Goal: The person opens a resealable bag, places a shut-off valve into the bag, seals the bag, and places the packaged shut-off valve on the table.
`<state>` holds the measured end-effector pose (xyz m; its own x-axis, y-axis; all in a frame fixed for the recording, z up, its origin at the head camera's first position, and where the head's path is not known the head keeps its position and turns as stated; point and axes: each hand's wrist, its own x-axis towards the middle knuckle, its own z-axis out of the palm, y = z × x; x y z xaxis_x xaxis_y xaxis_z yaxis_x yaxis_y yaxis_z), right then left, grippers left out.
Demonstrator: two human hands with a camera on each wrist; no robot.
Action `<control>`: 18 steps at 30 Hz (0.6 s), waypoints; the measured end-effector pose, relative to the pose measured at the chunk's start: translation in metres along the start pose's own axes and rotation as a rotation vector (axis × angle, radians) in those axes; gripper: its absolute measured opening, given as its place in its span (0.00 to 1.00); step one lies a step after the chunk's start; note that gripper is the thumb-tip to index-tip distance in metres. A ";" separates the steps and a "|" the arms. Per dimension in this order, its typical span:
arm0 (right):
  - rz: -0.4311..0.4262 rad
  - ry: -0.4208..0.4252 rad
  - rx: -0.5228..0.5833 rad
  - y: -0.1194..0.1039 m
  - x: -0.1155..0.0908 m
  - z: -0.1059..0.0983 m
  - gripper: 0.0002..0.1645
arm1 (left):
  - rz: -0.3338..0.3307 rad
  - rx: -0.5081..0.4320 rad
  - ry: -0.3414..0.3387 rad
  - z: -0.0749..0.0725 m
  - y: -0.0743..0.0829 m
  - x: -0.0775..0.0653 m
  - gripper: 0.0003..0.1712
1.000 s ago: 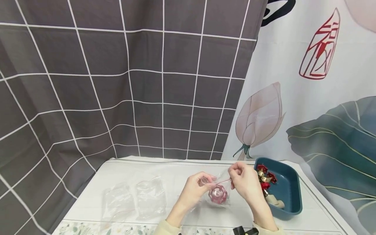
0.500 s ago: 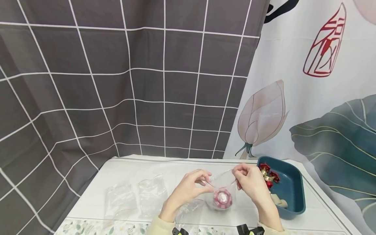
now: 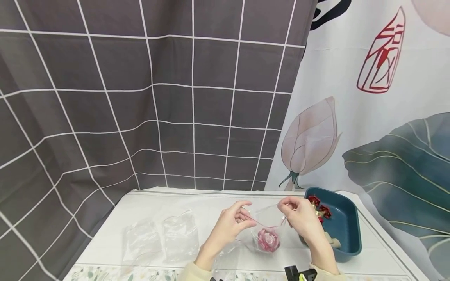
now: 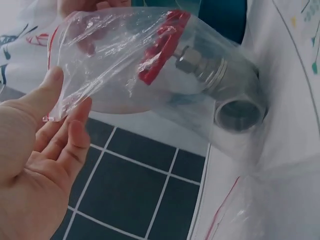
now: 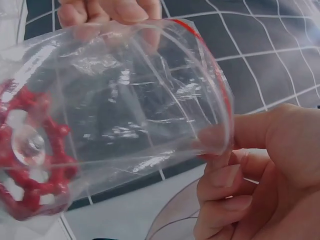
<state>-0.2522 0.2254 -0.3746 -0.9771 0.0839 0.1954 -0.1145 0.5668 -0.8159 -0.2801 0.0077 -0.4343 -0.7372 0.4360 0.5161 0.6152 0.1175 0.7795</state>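
Observation:
A clear zip bag (image 4: 115,65) with a red seal line holds a metal valve (image 4: 197,65) with a red handwheel (image 5: 37,187). The bag hangs between both hands over the table, its mouth toward them. My left hand (image 3: 226,226) pinches one corner of the mouth between thumb and fingers. At the opposite corner, the thumb and forefinger of my right hand (image 3: 304,220) pinch the sealing strip. In the left wrist view the valve's round pipe opening (image 4: 240,115) faces the camera through the plastic, low in the bag.
Two clear bags, one (image 3: 142,240) beside another (image 3: 181,236), lie flat at the left; a third (image 3: 226,257) lies near my left wrist. A blue tray (image 3: 346,222) at the right holds red-handled brass valves (image 3: 325,211) and pale fittings (image 3: 334,242). A dark checked curtain (image 3: 211,105) hangs behind.
My hands have drawn slightly apart, and the bag's mouth has spread wider between them. The valve in the bag has shifted a little right and toward me.

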 end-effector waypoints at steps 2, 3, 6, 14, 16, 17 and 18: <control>-0.024 0.014 -0.039 0.002 0.000 -0.003 0.04 | -0.023 -0.035 -0.012 0.001 -0.002 0.000 0.25; -0.034 0.020 -0.055 0.003 0.000 -0.004 0.04 | -0.030 -0.053 -0.018 0.001 -0.002 -0.001 0.23; -0.065 0.018 -0.080 0.005 0.000 -0.005 0.05 | -0.050 -0.091 -0.019 -0.003 -0.001 -0.004 0.16; -0.113 0.026 -0.102 0.007 0.000 -0.005 0.04 | -0.031 0.001 0.049 -0.010 0.030 -0.003 0.05; -0.157 0.045 -0.117 0.006 -0.001 -0.005 0.05 | -0.040 0.023 0.083 -0.011 0.038 -0.002 0.05; -0.196 0.057 -0.123 0.005 -0.001 -0.005 0.07 | -0.044 0.024 0.101 -0.011 0.040 -0.002 0.05; -0.252 0.071 -0.133 0.003 -0.001 -0.004 0.08 | -0.047 0.022 0.118 -0.011 0.042 -0.001 0.05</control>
<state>-0.2505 0.2301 -0.3749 -0.9054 -0.0189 0.4241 -0.3230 0.6787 -0.6595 -0.2565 0.0022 -0.3985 -0.7924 0.3214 0.5184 0.5841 0.1553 0.7967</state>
